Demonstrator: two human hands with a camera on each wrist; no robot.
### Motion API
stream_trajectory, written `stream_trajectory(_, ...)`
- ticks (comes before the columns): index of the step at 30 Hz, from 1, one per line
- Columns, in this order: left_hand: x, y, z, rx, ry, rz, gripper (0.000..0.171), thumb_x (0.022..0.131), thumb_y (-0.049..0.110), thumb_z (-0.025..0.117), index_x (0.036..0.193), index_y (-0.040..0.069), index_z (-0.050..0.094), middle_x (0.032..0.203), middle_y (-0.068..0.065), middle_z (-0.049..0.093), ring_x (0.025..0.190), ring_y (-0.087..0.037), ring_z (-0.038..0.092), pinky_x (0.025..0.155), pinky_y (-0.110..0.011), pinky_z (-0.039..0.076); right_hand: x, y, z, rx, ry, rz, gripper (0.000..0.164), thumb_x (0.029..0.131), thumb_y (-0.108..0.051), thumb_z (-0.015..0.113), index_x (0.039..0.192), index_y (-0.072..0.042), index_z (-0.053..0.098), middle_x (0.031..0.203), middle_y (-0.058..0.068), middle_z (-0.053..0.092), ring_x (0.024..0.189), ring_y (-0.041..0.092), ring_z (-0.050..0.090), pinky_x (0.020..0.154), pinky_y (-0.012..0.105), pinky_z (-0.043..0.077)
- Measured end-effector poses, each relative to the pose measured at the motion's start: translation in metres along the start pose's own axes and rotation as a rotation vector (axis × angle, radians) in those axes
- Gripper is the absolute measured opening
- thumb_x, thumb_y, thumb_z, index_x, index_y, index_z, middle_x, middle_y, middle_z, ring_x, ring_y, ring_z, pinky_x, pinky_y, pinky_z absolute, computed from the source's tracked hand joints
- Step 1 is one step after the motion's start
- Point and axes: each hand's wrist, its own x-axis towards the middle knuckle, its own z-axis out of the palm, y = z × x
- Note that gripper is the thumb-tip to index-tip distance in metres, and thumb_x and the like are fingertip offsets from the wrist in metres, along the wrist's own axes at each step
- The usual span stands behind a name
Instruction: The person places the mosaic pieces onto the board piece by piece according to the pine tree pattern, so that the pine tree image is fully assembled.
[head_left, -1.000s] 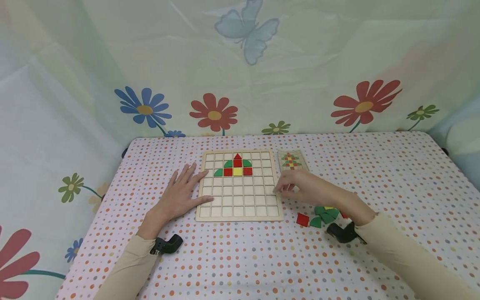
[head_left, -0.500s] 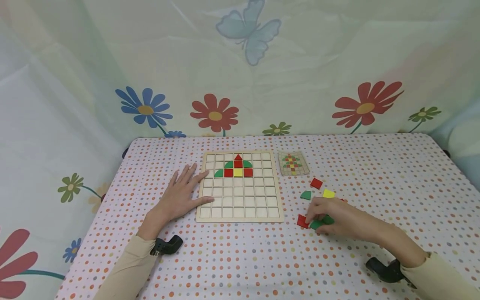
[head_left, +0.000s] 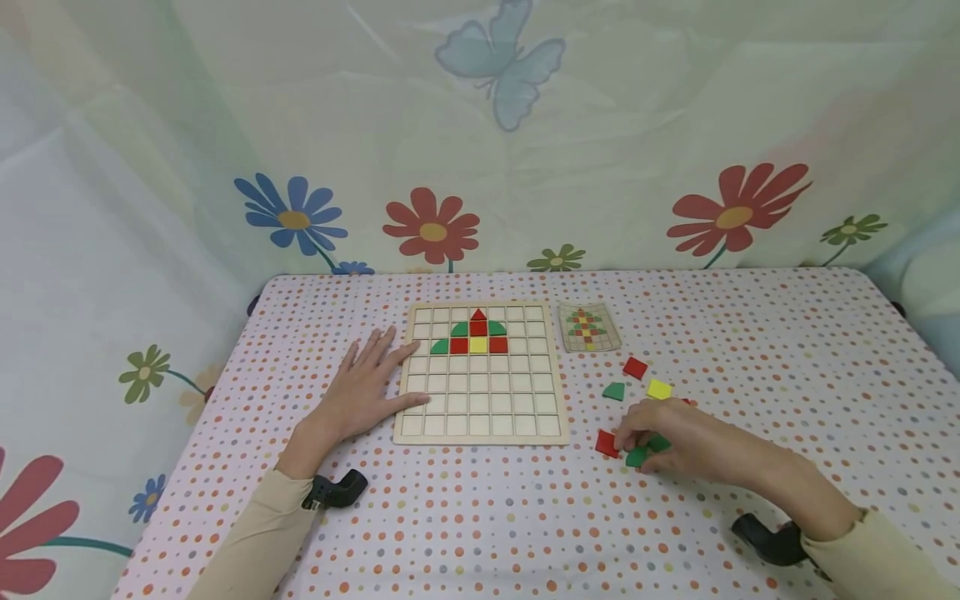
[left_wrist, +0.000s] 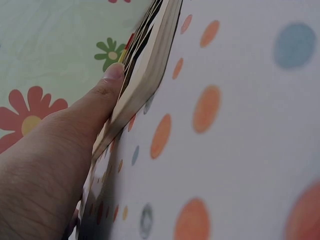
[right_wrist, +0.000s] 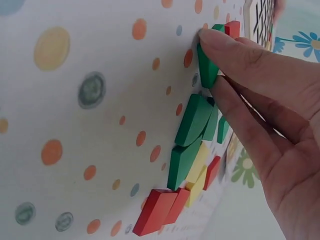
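Note:
My left hand (head_left: pixel 360 392) lies spread at the left edge of a wooden grid board (head_left: pixel 480 425), its thumb and index finger over the frame. In the left wrist view the thumb (left_wrist: pixel 114 72) lies along the board's edge. On the board's upper rows sit red squares, a yellow square (head_left: pixel 477 344), green rounded pieces and a red triangle (head_left: pixel 478 315). Right of the board, my right hand (head_left: pixel 675 433) reaches down to loose tiles. Its thumb and a finger pinch a green rounded tile (right_wrist: pixel 207 67), close over the table. Part of the pile is hidden under that hand.
A pattern card (head_left: pixel 588 327) showing a tree design lies beside the board's upper right corner. Around the right hand are a red square (head_left: pixel 635 367), a yellow square (head_left: pixel 660 389), a green piece (head_left: pixel 614 391) and another red square (head_left: pixel 607 444). A dotted cloth covers the table.
My right hand has moved from the board's right edge rightward and nearer to me, onto the tiles, and now pinches a green one. The left hand stays in place.

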Motion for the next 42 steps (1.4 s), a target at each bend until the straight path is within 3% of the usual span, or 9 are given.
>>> stream_trajectory(13,-0.003,-0.001,-0.001,-0.005,0.002,-0.009,0.091,0.093,0.069,0.064,0.166,0.023,0.034,0.175,-0.015,0.011,0.161,-0.038,0.005,0.129,-0.060,0.002,0.004,0.001,-0.006,0.015,-0.023,-0.040,0.024,0.078,-0.004,0.091,0.093,-0.017,0.078,0.091,-0.013,0.064,0.076,-0.001,0.060,0.067,0.022,0.058)
stream_trajectory(23,-0.004,-0.001,-0.002,-0.018,-0.005,-0.011,0.091,0.093,0.069,0.064,0.166,0.023,0.034,0.175,-0.015,0.011,0.161,-0.037,0.004,0.129,-0.059,0.001,0.007,-0.004,-0.011,-0.029,-0.060,-0.039,0.031,0.076,0.000,0.091,0.084,-0.024,0.073,0.085,-0.015,0.057,0.075,0.001,0.052,0.064,0.021,0.053)
stream_trajectory(29,-0.003,-0.001,-0.002,-0.012,-0.017,-0.015,0.092,0.093,0.071,0.062,0.166,0.024,0.032,0.175,-0.014,0.010,0.162,-0.036,0.002,0.129,-0.058,0.000,0.012,-0.008,-0.016,-0.092,-0.055,-0.083,0.029,0.079,0.006,0.087,0.085,-0.020,0.075,0.083,-0.015,0.060,0.073,0.000,0.051,0.063,0.021,0.053)
stream_trajectory(35,-0.002,0.000,-0.001,-0.009,-0.007,-0.004,0.091,0.093,0.069,0.064,0.166,0.024,0.034,0.175,-0.015,0.011,0.161,-0.038,0.004,0.129,-0.060,0.001,0.026,-0.012,-0.025,-0.111,-0.049,-0.114,0.021,0.082,0.006,0.085,0.095,-0.011,0.083,0.086,-0.011,0.059,0.080,0.001,0.059,0.069,0.021,0.057)
stream_trajectory(42,0.000,0.001,-0.002,0.004,-0.014,-0.005,0.091,0.093,0.069,0.063,0.166,0.025,0.033,0.175,-0.015,0.011,0.161,-0.039,0.005,0.128,-0.060,0.002,0.052,-0.020,-0.038,-0.124,0.013,-0.120,0.021,0.087,0.007,0.081,0.095,-0.012,0.079,0.092,-0.008,0.060,0.084,0.006,0.058,0.072,0.025,0.057)
